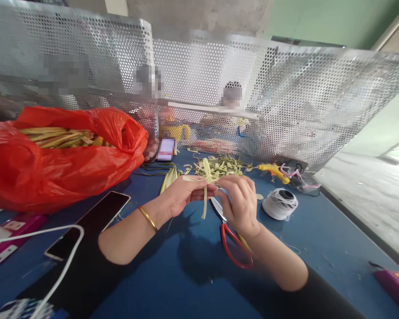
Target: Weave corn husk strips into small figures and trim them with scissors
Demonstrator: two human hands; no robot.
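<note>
Pale yellow leaf strips (207, 169) cross one another in a small cross-like weave above the blue table. My left hand (186, 191), with a gold bangle at the wrist, is closed on the strips near their crossing. One strip points up and another hangs down below the fingers. My right hand (242, 201) has its fingertips pinched at the strip end on the right side. Beneath my right hand lie red-handled scissors (228, 243), partly hidden by the hand and forearm. A heap of trimmed leaf scraps (221, 165) lies just beyond both hands.
A red plastic bag (69, 166) of long leaves (58, 136) stands at left, near a dark phone (93, 221) and a purple power strip (18, 237). White thread (279, 204) and a yellow glue gun (274, 172) lie right. A perforated metal screen (199, 75) stands behind; people sit beyond.
</note>
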